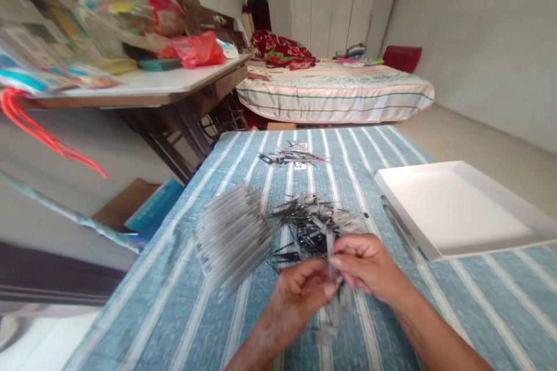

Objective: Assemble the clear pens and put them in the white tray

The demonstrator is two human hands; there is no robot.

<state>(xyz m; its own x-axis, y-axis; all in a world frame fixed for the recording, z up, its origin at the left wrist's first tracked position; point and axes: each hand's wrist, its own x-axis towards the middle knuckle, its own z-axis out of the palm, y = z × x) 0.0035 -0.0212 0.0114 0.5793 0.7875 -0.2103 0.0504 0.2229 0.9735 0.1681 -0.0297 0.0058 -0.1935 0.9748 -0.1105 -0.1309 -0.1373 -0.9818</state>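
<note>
Both hands meet at the near middle of the striped cloth, around a thin grey strip (329, 246) that stands upright in the view. My left hand (302, 290) is closed, thumb and fingers pinching the strip's lower part. Just above and to the right, my right hand (363, 264) pinches the same strip between thumb and forefinger. Behind the hands lies a loose heap of small black and grey slender pieces (308, 223). To its left, long grey sticks (235, 237) lie side by side in a stack. Blurred grey pieces (326, 333) show below the hands.
An open white box lid (470, 214) rests at the right, with a dark thin rod (400, 226) along its left side. A smaller pile of dark pieces (291, 156) lies farther back. A cluttered side table (174, 90) stands left, a bed (339, 95) beyond.
</note>
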